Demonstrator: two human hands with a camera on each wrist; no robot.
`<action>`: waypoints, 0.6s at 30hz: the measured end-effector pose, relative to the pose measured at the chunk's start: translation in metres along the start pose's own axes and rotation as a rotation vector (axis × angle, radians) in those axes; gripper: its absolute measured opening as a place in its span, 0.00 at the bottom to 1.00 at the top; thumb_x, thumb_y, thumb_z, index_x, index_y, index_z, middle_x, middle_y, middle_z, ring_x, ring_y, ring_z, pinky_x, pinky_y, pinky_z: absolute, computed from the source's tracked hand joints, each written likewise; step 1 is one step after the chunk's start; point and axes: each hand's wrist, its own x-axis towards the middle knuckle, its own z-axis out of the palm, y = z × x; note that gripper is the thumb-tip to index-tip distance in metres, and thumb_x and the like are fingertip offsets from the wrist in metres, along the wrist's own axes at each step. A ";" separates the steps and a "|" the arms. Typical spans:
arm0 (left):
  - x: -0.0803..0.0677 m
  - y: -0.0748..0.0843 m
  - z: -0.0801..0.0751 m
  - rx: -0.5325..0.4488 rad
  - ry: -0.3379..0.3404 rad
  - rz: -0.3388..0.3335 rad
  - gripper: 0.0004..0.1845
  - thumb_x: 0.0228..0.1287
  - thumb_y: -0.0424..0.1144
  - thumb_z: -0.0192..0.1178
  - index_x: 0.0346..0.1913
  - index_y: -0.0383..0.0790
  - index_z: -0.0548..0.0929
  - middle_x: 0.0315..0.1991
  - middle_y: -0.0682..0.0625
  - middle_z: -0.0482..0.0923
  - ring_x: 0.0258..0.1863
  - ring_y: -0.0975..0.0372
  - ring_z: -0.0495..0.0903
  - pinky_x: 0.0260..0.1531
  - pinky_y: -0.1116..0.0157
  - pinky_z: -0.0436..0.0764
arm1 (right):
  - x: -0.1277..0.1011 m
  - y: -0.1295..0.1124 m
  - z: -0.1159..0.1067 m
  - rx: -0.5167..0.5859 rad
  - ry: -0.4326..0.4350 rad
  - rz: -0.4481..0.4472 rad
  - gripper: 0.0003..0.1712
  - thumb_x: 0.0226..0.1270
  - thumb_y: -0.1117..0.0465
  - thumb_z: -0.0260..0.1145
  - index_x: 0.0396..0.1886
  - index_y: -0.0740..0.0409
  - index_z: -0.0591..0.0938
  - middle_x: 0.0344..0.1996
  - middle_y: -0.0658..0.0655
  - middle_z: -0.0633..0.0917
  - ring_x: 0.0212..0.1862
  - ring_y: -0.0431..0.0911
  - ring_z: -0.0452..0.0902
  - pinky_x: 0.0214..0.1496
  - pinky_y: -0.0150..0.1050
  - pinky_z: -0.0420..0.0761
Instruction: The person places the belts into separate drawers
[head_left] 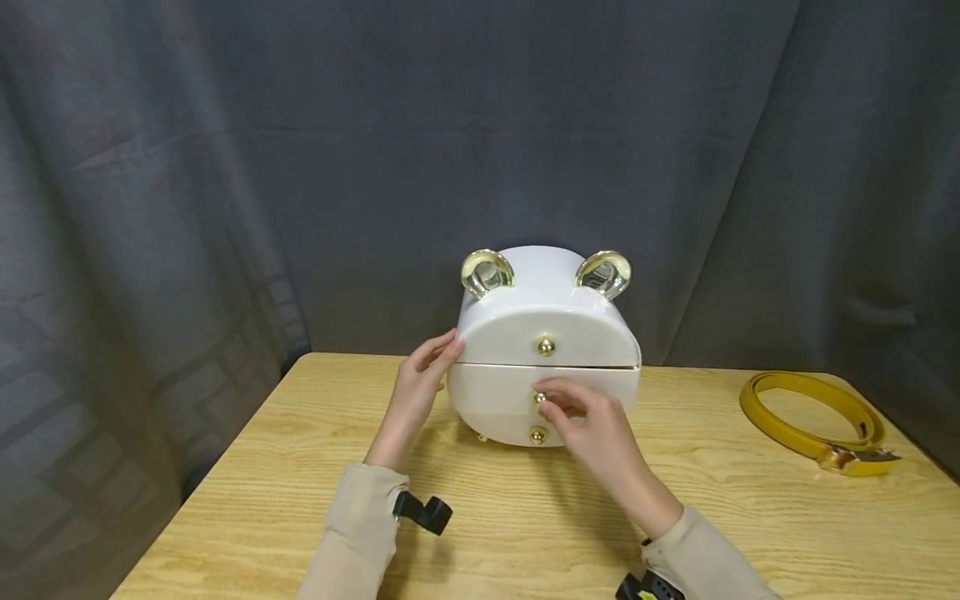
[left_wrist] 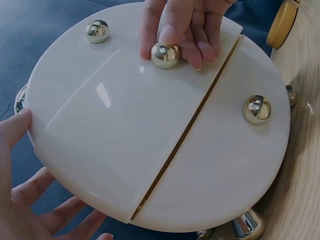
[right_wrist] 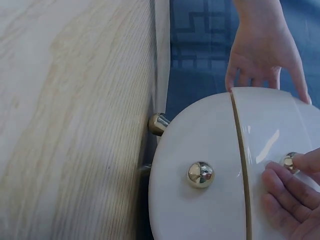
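Note:
A white rounded storage box (head_left: 551, 329) with gold ear-shaped trims and drawer fronts stands on the table. Three round gold knobs run down its front. My right hand (head_left: 596, 421) pinches the middle knob (left_wrist: 165, 56) between thumb and fingers; the other fingers lie close to the drawer front. At the box's left side rests my left hand (head_left: 420, 383), its thumb touching the edge and its fingers spread along the side. The left wrist view shows a narrow gap between the middle drawer (left_wrist: 115, 130) and the lower drawer (left_wrist: 230, 155).
A yellow belt (head_left: 813, 446) with a gold buckle lies coiled on the right of the wooden table (head_left: 262, 517). Dark grey curtain (head_left: 375, 167) hangs behind the table and down the left. Small gold feet (left_wrist: 248, 225) support the box.

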 end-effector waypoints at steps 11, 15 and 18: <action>0.000 -0.001 0.000 0.006 -0.005 0.005 0.26 0.71 0.50 0.59 0.66 0.44 0.77 0.63 0.43 0.76 0.63 0.51 0.72 0.56 0.43 0.71 | 0.003 0.004 0.001 -0.017 0.009 -0.006 0.13 0.59 0.72 0.73 0.43 0.58 0.88 0.34 0.52 0.89 0.34 0.44 0.86 0.39 0.38 0.84; 0.000 -0.001 -0.001 0.007 -0.007 0.004 0.26 0.71 0.51 0.59 0.66 0.44 0.77 0.63 0.43 0.75 0.63 0.51 0.72 0.57 0.42 0.71 | 0.003 0.004 0.001 0.003 0.013 -0.006 0.13 0.58 0.72 0.73 0.43 0.58 0.88 0.34 0.53 0.89 0.34 0.45 0.86 0.38 0.38 0.84; 0.000 0.000 0.000 0.008 -0.008 0.002 0.26 0.71 0.51 0.59 0.66 0.44 0.77 0.63 0.43 0.75 0.63 0.51 0.72 0.57 0.42 0.71 | 0.004 0.004 0.000 0.015 0.011 0.003 0.13 0.58 0.71 0.73 0.43 0.58 0.89 0.35 0.53 0.89 0.34 0.44 0.86 0.38 0.37 0.84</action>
